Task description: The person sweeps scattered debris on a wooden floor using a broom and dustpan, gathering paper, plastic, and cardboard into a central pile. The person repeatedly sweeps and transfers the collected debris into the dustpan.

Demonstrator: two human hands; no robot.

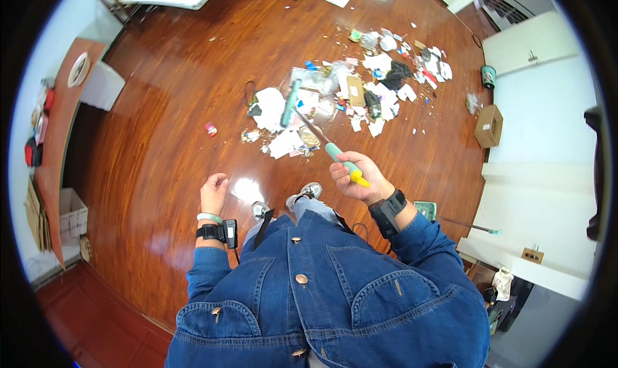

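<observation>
My right hand [357, 175] is wrapped around the pale green, yellow-tipped grip of a broom [342, 156]. Its thin shaft slants away to a green broom head [291, 102], which lies over white papers in the litter pile [355, 90]. Paper, clear plastic, black bags and a flattened cardboard box [356, 91] make up much of that pile. Over the wooden floor [159, 141], my left hand [214, 193] hangs with curled fingers and nothing visible in it; how far the fingers are closed is hard to see.
A long-handled green dustpan [426, 209] lies by my right elbow. Along the right wall stand a cardboard box [488, 126] and a small green bin [488, 76]. A wooden table [60, 141] runs along the left. One red wrapper [210, 129] lies apart from the pile.
</observation>
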